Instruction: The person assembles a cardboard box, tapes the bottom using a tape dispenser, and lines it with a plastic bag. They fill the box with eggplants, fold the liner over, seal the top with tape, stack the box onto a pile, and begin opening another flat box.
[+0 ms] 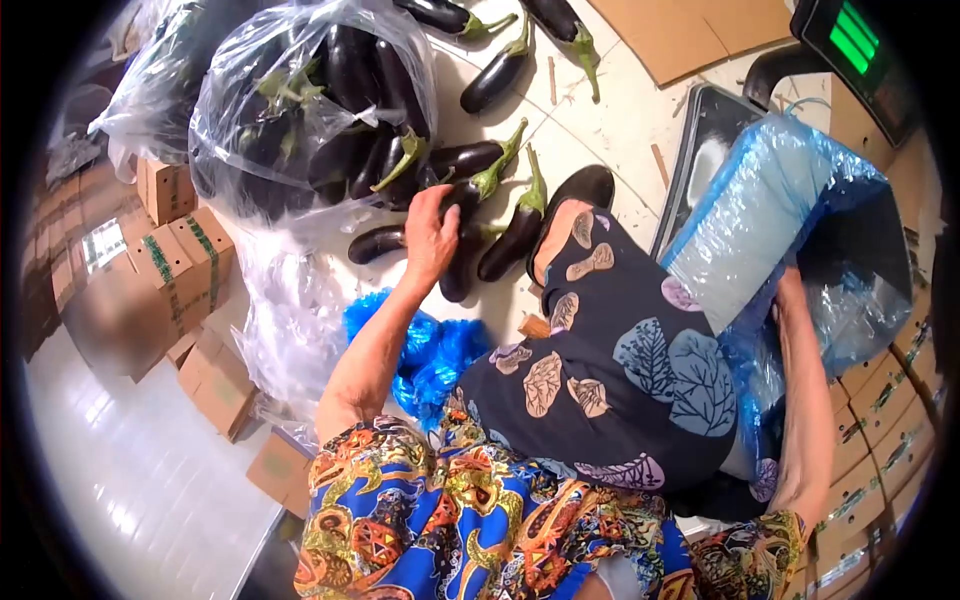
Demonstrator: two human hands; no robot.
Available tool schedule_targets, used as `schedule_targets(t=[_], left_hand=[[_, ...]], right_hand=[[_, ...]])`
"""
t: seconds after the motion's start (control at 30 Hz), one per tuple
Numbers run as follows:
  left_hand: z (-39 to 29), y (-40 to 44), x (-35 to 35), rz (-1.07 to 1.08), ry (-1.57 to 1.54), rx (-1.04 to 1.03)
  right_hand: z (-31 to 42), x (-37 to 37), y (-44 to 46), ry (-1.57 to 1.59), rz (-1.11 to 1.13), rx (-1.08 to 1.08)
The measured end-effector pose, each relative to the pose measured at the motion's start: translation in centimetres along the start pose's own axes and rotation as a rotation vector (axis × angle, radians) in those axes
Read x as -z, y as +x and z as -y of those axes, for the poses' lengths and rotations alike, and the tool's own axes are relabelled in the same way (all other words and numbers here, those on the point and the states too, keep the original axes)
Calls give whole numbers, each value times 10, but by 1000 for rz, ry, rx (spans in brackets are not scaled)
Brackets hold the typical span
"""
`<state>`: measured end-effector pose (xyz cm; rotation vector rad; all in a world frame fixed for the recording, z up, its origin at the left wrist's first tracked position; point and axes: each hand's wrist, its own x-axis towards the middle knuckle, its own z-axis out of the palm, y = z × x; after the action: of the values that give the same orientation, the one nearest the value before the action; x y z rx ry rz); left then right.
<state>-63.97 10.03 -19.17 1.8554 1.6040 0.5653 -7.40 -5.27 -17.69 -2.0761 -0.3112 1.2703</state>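
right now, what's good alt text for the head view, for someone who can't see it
A person's left hand touches an eggplant among several loose on a tiled floor, beside a clear plastic bag of eggplants. The right hand is partly hidden by blue plastic near a green-lit display.

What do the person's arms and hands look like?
The left hand has no glove. The right hand is mostly hidden. Both forearms are bare, below sleeves with swirly blue, yellow, orange and red patterns.
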Motion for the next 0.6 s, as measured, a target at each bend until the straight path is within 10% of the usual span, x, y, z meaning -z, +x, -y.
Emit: schedule_targets(t=[0.2,0.3,0.6], left_hand=[[-12,44,-20,61,143,-171],[-16,76,-31,23,195,-226],[-31,196,-88,135,607,-80]], right_hand=[[-11,-13,-7,115,-62,68],[-115,79,90,-288,-57,170],[35,-18,-12,-1645,288,365]])
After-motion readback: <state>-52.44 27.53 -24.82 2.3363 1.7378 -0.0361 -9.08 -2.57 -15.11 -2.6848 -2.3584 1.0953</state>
